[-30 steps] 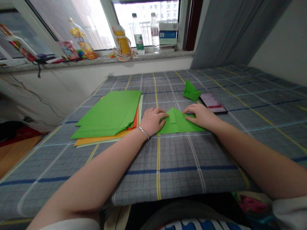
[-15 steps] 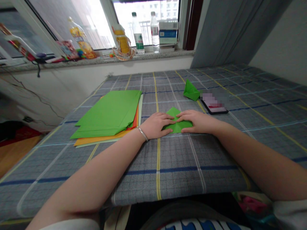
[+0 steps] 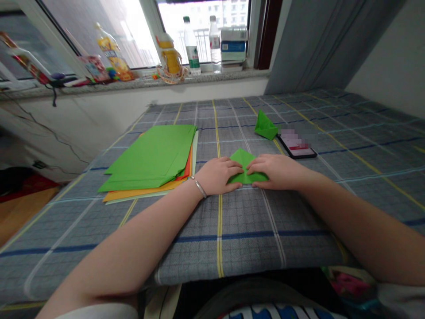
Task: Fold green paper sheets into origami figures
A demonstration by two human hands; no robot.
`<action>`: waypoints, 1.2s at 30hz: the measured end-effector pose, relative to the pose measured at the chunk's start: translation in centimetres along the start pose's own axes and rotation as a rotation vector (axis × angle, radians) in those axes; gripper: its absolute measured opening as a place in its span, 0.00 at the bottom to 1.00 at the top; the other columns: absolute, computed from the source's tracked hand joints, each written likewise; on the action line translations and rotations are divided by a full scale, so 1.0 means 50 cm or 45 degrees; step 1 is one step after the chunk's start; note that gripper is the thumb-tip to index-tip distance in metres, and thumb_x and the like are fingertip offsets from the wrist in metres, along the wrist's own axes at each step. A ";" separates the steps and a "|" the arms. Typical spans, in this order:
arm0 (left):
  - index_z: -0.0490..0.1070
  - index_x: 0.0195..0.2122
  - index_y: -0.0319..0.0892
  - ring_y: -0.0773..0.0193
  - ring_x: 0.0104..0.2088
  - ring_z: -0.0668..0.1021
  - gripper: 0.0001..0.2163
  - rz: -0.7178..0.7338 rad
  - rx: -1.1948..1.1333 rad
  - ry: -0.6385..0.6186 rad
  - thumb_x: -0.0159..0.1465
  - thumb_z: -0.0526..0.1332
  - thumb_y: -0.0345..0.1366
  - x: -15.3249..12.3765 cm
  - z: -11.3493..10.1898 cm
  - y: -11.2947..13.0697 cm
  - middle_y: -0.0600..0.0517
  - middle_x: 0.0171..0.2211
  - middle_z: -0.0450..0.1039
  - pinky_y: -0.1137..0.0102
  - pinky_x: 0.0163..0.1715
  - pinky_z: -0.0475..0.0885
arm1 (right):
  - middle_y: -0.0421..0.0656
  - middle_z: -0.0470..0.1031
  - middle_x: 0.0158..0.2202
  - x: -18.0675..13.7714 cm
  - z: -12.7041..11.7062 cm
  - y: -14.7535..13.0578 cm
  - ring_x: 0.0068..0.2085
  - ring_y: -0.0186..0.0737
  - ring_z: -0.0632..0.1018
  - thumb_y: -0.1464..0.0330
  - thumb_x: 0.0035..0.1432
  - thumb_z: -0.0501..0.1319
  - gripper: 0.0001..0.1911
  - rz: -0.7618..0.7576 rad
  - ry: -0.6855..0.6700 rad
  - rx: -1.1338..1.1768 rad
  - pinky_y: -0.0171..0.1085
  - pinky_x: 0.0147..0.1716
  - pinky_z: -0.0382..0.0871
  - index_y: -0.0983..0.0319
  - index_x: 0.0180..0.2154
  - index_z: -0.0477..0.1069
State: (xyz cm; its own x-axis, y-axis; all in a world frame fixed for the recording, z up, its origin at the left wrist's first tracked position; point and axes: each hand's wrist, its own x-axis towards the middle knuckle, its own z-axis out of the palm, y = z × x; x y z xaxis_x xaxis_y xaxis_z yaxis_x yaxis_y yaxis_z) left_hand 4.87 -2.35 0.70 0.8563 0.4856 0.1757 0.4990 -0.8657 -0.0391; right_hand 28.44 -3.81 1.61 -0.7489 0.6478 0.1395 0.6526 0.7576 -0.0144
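Observation:
A folded piece of green paper [image 3: 245, 167] lies flat on the cloth-covered table in front of me, its upper corner pointing away from me. On its left side rests my left hand [image 3: 222, 174], palm down, with fingers stretched over the paper and the thumb apart near the lower edge. My right hand [image 3: 270, 170] lies on the right side in the same way, fingertips near the middle and thumb at the lower edge. Both hands press on the paper and cover its side corners. Behind them stands a folded green paper shape [image 3: 264, 125].
A stack of coloured sheets [image 3: 152, 153], green on top, lies to the left. A phone [image 3: 297, 146] is beside the folded shape. The checked tablecloth [image 3: 192, 252] covers the table. Bottles [image 3: 191, 51] and a box [image 3: 233, 49] line the windowsill [image 3: 133, 85].
Both thumbs have slid slightly along the paper's lower edge, and my hands have shifted a little to the right. The other things stay where they were.

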 end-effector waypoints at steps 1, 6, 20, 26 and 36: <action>0.72 0.52 0.39 0.54 0.49 0.76 0.20 0.005 0.010 -0.002 0.66 0.56 0.46 0.001 -0.001 0.002 0.46 0.52 0.74 0.60 0.52 0.70 | 0.44 0.79 0.44 0.000 -0.003 -0.004 0.46 0.47 0.77 0.61 0.57 0.62 0.14 0.009 -0.004 -0.018 0.42 0.45 0.69 0.59 0.43 0.76; 0.74 0.49 0.40 0.57 0.47 0.77 0.17 -0.013 0.058 -0.011 0.69 0.52 0.42 0.002 -0.005 0.010 0.48 0.48 0.77 0.63 0.48 0.72 | 0.43 0.80 0.40 0.003 -0.013 -0.018 0.42 0.44 0.78 0.65 0.60 0.57 0.11 0.055 -0.023 -0.077 0.39 0.39 0.66 0.58 0.40 0.77; 0.71 0.40 0.42 0.58 0.33 0.80 0.17 -0.370 0.286 0.042 0.70 0.49 0.47 0.005 -0.003 0.014 0.49 0.32 0.78 0.68 0.26 0.65 | 0.42 0.81 0.37 0.014 -0.002 -0.012 0.35 0.41 0.78 0.63 0.64 0.53 0.14 0.349 0.068 -0.180 0.38 0.28 0.55 0.59 0.37 0.76; 0.72 0.42 0.42 0.56 0.38 0.79 0.19 -0.426 0.239 0.041 0.67 0.53 0.53 0.004 -0.004 0.009 0.48 0.36 0.78 0.68 0.31 0.67 | 0.44 0.80 0.34 0.023 0.007 -0.001 0.34 0.43 0.77 0.62 0.65 0.53 0.14 0.427 0.108 -0.183 0.38 0.30 0.57 0.59 0.38 0.76; 0.72 0.39 0.42 0.59 0.41 0.77 0.11 -0.479 -0.008 0.082 0.68 0.56 0.44 0.009 0.011 -0.006 0.50 0.38 0.78 0.68 0.40 0.70 | 0.46 0.79 0.32 0.026 0.010 0.005 0.38 0.45 0.77 0.62 0.64 0.54 0.13 0.380 0.220 -0.208 0.39 0.40 0.62 0.61 0.37 0.75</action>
State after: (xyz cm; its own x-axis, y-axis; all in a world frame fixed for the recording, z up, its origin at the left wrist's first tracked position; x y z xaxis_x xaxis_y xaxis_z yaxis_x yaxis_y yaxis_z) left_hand 5.17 -1.83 0.25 0.6032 0.7611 0.2384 0.7759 -0.6292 0.0456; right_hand 27.57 -2.76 1.28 -0.5020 0.8043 0.3181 0.8591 0.5060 0.0764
